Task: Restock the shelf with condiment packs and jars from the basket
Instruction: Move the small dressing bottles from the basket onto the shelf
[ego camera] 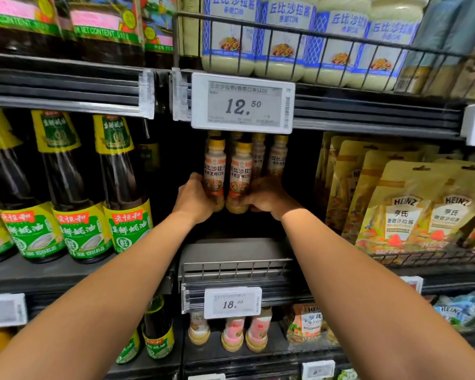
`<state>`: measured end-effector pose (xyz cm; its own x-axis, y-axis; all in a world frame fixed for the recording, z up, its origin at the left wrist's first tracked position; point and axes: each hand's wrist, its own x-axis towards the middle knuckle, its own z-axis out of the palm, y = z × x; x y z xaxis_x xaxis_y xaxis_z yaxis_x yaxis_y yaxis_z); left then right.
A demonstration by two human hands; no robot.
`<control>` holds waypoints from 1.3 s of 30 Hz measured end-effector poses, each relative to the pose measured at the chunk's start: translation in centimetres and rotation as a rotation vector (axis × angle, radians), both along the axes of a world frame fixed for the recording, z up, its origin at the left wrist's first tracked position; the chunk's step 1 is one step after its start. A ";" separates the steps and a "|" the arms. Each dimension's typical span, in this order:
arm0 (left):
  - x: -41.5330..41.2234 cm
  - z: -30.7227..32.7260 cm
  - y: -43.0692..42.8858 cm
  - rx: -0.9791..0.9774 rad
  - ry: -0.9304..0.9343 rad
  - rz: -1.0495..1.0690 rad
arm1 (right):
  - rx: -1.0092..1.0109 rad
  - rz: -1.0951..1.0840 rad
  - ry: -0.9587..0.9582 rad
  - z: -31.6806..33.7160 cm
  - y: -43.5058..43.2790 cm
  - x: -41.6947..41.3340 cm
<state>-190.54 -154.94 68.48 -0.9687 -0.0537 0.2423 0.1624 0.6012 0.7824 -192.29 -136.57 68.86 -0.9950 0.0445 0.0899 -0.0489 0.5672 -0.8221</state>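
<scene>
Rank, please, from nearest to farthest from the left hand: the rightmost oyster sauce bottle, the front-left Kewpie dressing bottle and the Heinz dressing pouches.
1. Front-left Kewpie dressing bottle: gripped by the left hand.
2. Rightmost oyster sauce bottle: to its left.
3. Heinz dressing pouches: far right, beyond the right hand gripping the front-right Kewpie dressing bottle.

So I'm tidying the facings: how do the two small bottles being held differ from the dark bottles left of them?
The small bottles are pale with white-and-orange labels; the dark bottles are near-black with green-and-yellow labels. The small bottles are much shorter and slimmer than the dark bottles. The left hand and right hand grip the small bottles; the dark bottles stand untouched. Both kinds are upright with yellow tops.
</scene>
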 end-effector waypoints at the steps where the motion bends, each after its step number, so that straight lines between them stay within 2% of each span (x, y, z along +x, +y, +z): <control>1: -0.3 0.0 0.1 -0.003 0.000 0.006 | 0.032 -0.011 0.021 0.0 0.0 -0.4; 10: -1.3 0.3 0.7 -0.043 0.004 0.044 | 0.273 -0.030 0.087 0.4 -0.3 -1.9; 22: -1.9 0.7 1.0 -0.027 -0.028 0.055 | 0.147 -0.065 0.115 0.1 -0.9 -2.3; 39: -2.7 1.0 1.4 -0.067 -0.024 0.087 | 0.133 -0.115 0.087 -0.2 -1.3 -4.0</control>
<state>-193.29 -153.52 69.51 -0.9666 -0.1220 0.2255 0.0895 0.6636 0.7427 -196.30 -137.85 68.69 -0.9721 0.1399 0.1885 -0.0453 0.6762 -0.7354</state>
